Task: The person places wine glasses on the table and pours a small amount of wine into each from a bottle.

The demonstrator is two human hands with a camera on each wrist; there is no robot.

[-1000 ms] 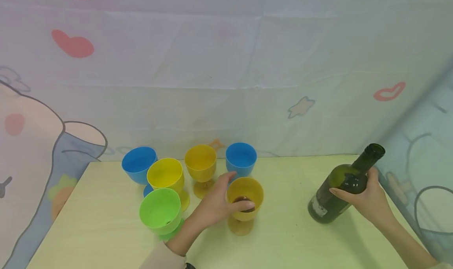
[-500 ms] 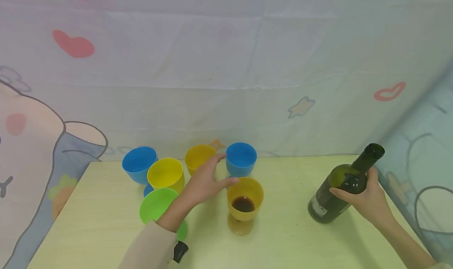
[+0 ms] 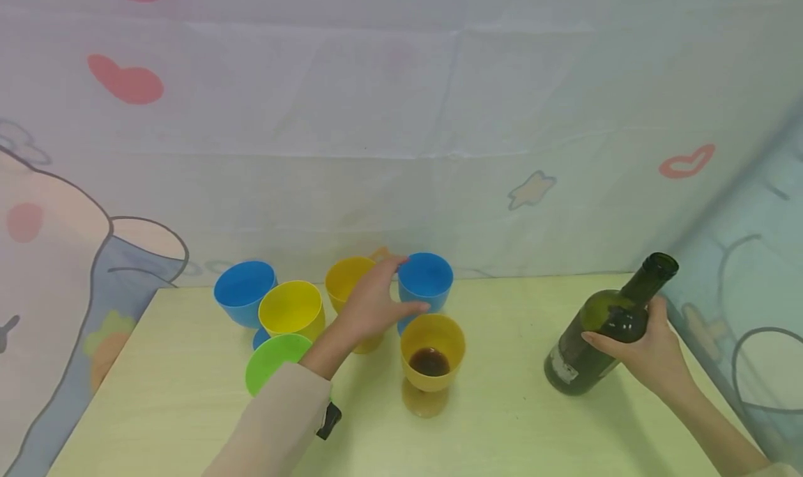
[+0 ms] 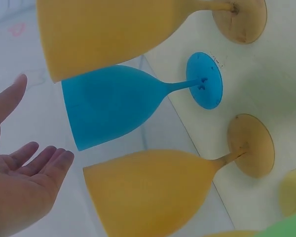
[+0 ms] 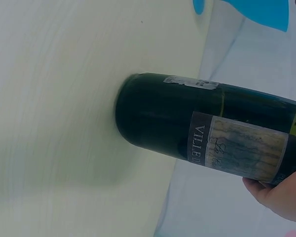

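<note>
Your left hand (image 3: 370, 309) is wide, thumb and fingers parted beside the rim of the right-hand blue stemmed goblet (image 3: 426, 282), and the left wrist view shows a gap between your fingertips and its bowl, so you seem to hold nothing there yet. That goblet stands upright behind the amber-yellow goblet (image 3: 448, 337) with dark liquid in its bowl. Your thumb sits near that front rim, so a low or hasty swing could clip it and spill the liquid; this looks like the likeliest trouble. Your sleeve (image 3: 276, 421) passes across the green goblet (image 3: 270, 362), and dropping the elbow could knock it into the bright yellow goblet (image 3: 291, 309) near it. On your left hand's other side, the rear amber goblet (image 3: 341, 275) is partly covered by your hand, and knuckles drifting that way might tip it. Your right hand (image 3: 659, 365) is wrapped round the green glass wine bottle (image 3: 590, 344), mouth uncapped, at the table's (image 3: 502, 428) right side; if your grip loosens while you watch the goblets, it could topple
</note>
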